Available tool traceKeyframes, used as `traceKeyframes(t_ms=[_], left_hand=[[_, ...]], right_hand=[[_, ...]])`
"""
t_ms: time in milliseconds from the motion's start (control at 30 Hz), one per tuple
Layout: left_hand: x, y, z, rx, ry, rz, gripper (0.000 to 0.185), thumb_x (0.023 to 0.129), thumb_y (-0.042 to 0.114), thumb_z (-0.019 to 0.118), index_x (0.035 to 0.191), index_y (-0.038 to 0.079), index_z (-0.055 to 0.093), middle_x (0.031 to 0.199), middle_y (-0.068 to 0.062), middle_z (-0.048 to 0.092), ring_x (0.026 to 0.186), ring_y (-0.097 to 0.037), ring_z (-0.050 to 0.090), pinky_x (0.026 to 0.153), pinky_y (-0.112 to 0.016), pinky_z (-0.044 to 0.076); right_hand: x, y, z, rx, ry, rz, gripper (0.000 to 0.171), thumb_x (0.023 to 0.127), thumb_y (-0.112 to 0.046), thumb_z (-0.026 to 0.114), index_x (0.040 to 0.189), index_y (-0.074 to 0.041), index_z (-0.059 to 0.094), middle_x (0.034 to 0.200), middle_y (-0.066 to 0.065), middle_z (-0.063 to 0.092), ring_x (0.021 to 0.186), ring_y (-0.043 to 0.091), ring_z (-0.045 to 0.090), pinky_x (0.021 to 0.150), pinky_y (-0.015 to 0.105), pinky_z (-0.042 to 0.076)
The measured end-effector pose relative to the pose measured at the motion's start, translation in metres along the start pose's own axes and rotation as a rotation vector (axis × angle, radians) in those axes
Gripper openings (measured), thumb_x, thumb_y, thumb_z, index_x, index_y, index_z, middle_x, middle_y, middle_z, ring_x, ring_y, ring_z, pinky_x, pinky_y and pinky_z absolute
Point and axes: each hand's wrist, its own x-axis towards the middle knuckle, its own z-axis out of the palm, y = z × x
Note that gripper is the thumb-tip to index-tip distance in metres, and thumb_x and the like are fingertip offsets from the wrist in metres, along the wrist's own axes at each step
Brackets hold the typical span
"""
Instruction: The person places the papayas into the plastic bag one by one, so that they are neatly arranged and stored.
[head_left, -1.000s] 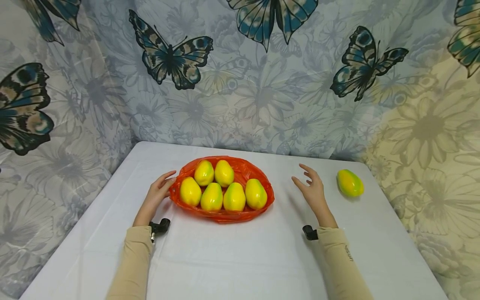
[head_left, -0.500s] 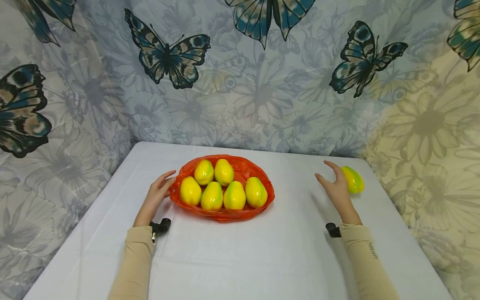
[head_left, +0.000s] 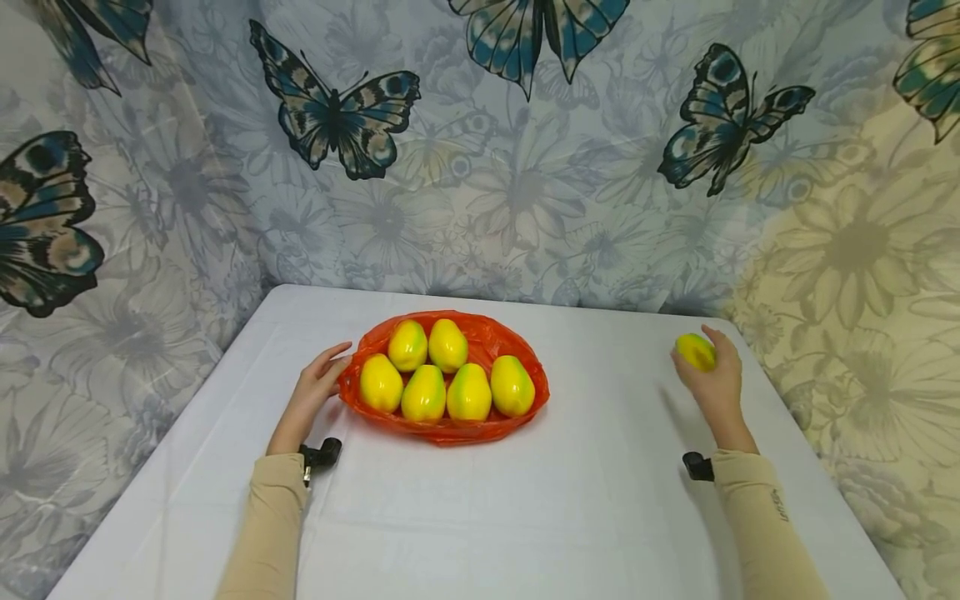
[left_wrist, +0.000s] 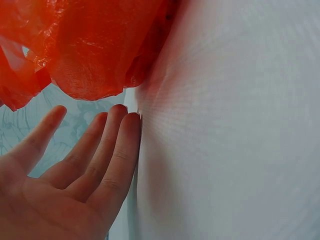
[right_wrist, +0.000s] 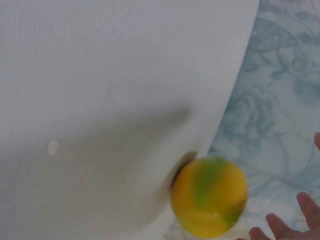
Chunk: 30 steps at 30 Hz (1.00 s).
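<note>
Several yellow-green mangoes [head_left: 424,392] lie in an orange plastic bag [head_left: 489,333] spread on the white table [head_left: 480,508]. My left hand [head_left: 332,357] rests flat on the table with straight fingers [left_wrist: 117,145], just touching the bag's [left_wrist: 90,45] left edge. At the table's far right, my right hand [head_left: 708,368] cups one more mango [head_left: 694,350], thumb on its left and fingers curled round its right side. In the right wrist view this mango [right_wrist: 209,196] is blurred near the table edge, with only fingertips [right_wrist: 280,226] showing beside it.
A butterfly-and-flower curtain [head_left: 480,167] hangs close behind and beside the table. The table's right edge [head_left: 780,400] runs just past my right hand. Black wrist camera mounts [head_left: 321,454] sit on both sleeves.
My right hand moved rightward across the table to the lone mango and closed round it. The left hand and the bag stayed where they were.
</note>
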Motion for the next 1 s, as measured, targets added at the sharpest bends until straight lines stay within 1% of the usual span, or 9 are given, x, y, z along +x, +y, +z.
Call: traceKeyframes(t_ms=[167,333,467,533,600,700,833,1000], left_hand=[[0.0,-0.001,0.002,0.009,0.004,-0.016,0.063,0.098,0.055,0.048,0.151,0.022,0.037,0.149,-0.017,0.046,0.129,-0.03,0.05,0.083,-0.016,0.048],[0.0,-0.002,0.001,-0.003,-0.001,-0.007,0.063,0.098,0.054,0.048,0.151,0.022,0.037,0.15,-0.016,0.046,0.131,-0.031,0.049,0.084,-0.016,0.049],[0.001,-0.002,-0.001,-0.015,-0.005,0.023,0.061,0.099,0.05,0.048,0.151,0.019,0.037,0.148,-0.017,0.047,0.119,-0.017,0.056,0.082,-0.014,0.05],[0.003,-0.003,-0.001,-0.019,-0.008,0.033,0.061,0.1,0.049,0.048,0.151,0.018,0.037,0.148,-0.018,0.047,0.118,-0.016,0.056,0.082,-0.013,0.05],[0.003,-0.004,-0.001,-0.017,-0.007,0.032,0.061,0.099,0.05,0.048,0.151,0.019,0.037,0.148,-0.017,0.047,0.12,-0.018,0.055,0.082,-0.013,0.049],[0.003,-0.004,0.0,-0.01,-0.004,0.017,0.062,0.098,0.052,0.048,0.15,0.021,0.038,0.149,-0.017,0.046,0.13,-0.031,0.05,0.083,-0.014,0.049],[0.003,-0.003,0.0,-0.001,-0.004,0.004,0.062,0.098,0.054,0.049,0.15,0.023,0.038,0.15,-0.016,0.046,0.131,-0.032,0.049,0.083,-0.015,0.049],[0.002,-0.002,-0.001,-0.016,-0.005,0.009,0.06,0.099,0.051,0.049,0.151,0.023,0.038,0.15,-0.016,0.046,0.131,-0.031,0.048,0.082,-0.013,0.048]], right_hand=[[0.001,0.011,-0.003,-0.027,0.02,0.089,0.074,0.088,-0.013,0.064,0.152,-0.004,0.028,0.158,0.027,0.02,0.147,0.044,0.016,0.12,0.058,0.011],[0.003,0.025,-0.005,-0.065,-0.008,0.143,0.081,0.088,-0.018,0.064,0.155,-0.003,0.021,0.159,0.027,0.019,0.146,0.045,0.018,0.119,0.058,0.015],[0.004,0.033,-0.005,-0.065,-0.056,0.176,0.084,0.09,-0.021,0.063,0.156,-0.004,0.014,0.16,0.027,0.015,0.146,0.045,0.017,0.119,0.058,0.017],[0.005,0.035,-0.004,-0.049,-0.072,0.183,0.084,0.091,-0.021,0.062,0.156,-0.002,0.012,0.16,0.027,0.014,0.147,0.045,0.016,0.119,0.057,0.017],[0.006,0.038,-0.004,-0.03,-0.078,0.181,0.083,0.091,-0.02,0.062,0.155,0.0,0.012,0.16,0.027,0.013,0.147,0.045,0.017,0.12,0.057,0.017],[0.006,0.042,-0.004,-0.011,-0.099,0.189,0.083,0.092,-0.019,0.06,0.155,0.001,0.01,0.161,0.027,0.012,0.147,0.045,0.016,0.12,0.057,0.017],[0.006,0.046,-0.004,-0.018,-0.114,0.215,0.081,0.094,-0.018,0.059,0.156,-0.001,0.01,0.162,0.025,0.011,0.148,0.044,0.016,0.12,0.057,0.016],[0.007,0.047,-0.004,0.0,-0.081,0.244,0.075,0.094,-0.012,0.056,0.156,-0.003,0.015,0.162,0.023,0.015,0.149,0.041,0.015,0.121,0.053,0.015]])
